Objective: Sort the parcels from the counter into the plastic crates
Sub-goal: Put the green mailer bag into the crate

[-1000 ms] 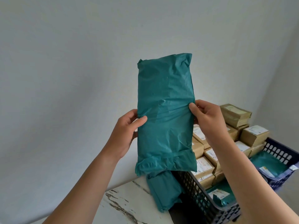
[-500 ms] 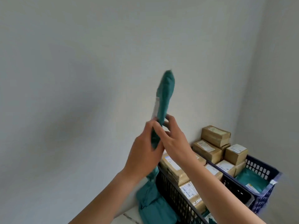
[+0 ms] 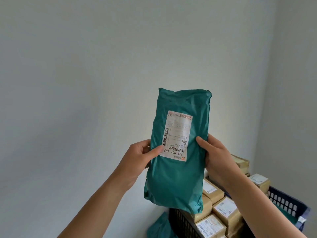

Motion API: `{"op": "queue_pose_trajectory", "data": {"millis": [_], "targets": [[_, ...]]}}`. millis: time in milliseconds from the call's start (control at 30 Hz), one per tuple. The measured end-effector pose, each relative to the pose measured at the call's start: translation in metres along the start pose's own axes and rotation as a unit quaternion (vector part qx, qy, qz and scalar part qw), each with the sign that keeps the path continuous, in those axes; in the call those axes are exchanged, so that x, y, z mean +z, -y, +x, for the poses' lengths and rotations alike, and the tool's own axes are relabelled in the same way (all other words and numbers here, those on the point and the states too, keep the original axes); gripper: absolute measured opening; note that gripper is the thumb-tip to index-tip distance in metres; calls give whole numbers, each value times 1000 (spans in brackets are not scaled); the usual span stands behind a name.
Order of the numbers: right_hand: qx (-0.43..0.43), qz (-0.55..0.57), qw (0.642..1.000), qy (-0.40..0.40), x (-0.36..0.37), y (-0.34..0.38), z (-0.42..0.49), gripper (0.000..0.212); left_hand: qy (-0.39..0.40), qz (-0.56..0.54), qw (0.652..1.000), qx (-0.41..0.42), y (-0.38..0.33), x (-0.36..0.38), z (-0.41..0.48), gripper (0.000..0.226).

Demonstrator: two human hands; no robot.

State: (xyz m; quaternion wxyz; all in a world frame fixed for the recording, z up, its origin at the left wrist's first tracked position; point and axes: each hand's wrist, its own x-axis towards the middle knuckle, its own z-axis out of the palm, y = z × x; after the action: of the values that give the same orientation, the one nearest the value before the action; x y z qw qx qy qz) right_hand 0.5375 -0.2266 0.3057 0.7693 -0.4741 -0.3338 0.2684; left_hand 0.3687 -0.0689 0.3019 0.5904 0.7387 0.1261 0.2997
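The parcel [image 3: 178, 169], a soft green mailing bag, is held upright in the air, above the black crate [image 3: 181, 224] and a little toward its left side, in front of a bare wall. Both hands hold it by its long edges, at about the middle of its height. The left hand [image 3: 139, 157] grips the left edge, with the fingers behind and the thumb on the front, its tip at the lower corner of the label [image 3: 176, 136]. The right hand [image 3: 214, 152] grips the right edge in the same way. So each hand is closed around the parcel, not spread wide.

The label faces the camera, but its print is upside down. I judge that the parcel is lifted like this so that the person can check the label and decide which crate it belongs to. The thumbs cover almost none of the print, probably for the same reason.

The black crate is full of brown boxes [image 3: 226, 210], packed in rows with labels up. Behind it to the right stands the blue crate [image 3: 288, 201], with more boxes near it; what lies inside I cannot tell well. Low on the left of the black crate lies another green bag [image 3: 160, 227].

The step in hand seems to be the checking; the placing is not yet done. As the bag is soft, it would likely sag if one hand held it alone.
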Motion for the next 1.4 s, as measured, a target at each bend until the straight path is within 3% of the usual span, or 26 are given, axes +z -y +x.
{"op": "queue_pose_trajectory", "data": {"millis": [67,133,200,267,300,367,433,467,533,567,667,733,833,900,933,1000,1067,1167,1300,1400], "targets": [[-15,-40,999,-5,-1,2,1,21,-15,10,1000,6,-3,1,0,19],[-106,-152,979,-87,-5,4,4,31,-21,50,998,13,-10,-7,7,17],[-285,-298,892,-184,-7,15,3,51,-16,176,984,37,-22,-19,16,9],[-423,-444,774,-159,-3,34,-1,65,13,391,916,83,-38,-23,24,10],[-428,-527,727,-99,0,42,-2,71,29,497,860,108,-46,-21,28,14],[-316,-663,678,38,8,50,4,81,66,631,756,159,-61,-12,33,17],[-179,-701,677,135,12,45,13,75,96,668,711,200,-71,-5,37,28],[-145,-686,695,163,12,39,18,58,100,677,692,229,-73,-2,39,33],[-144,-655,729,137,8,27,26,20,55,677,651,340,-70,-2,47,34],[-151,-647,741,101,4,23,28,14,11,656,640,399,-67,-5,50,32],[-141,-575,806,21,-10,14,34,13,-130,556,665,480,-52,-19,51,41],[-105,-446,888,-13,-14,8,33,14,-210,451,732,465,-38,-25,44,50],[-39,-226,973,-21,-15,3,29,18,-273,284,872,291,-17,-25,34,73],[-12,-129,992,-6,-14,2,26,22,-196,157,961,114,-7,-26,34,92],[-2,-102,995,3,-14,0,25,23,-133,93,986,49,-3,-27,34,100],[11,-83,996,22,-15,-4,25,25,-16,-10,1000,-22,4,-29,36,92],[23,-87,995,46,-14,-7,24,25,37,-70,996,-31,8,-28,34,52],[22,-111,991,68,-12,-6,21,31,18,-86,996,-22,9,-23,26,28],[-31,-175,984,22,-8,14,10,26,0,-49,999,1,-5,-13,13,25],[-78,-179,980,32,-5,34,-7,28,-8,-27,999,37,-23,-13,0,24]]}}
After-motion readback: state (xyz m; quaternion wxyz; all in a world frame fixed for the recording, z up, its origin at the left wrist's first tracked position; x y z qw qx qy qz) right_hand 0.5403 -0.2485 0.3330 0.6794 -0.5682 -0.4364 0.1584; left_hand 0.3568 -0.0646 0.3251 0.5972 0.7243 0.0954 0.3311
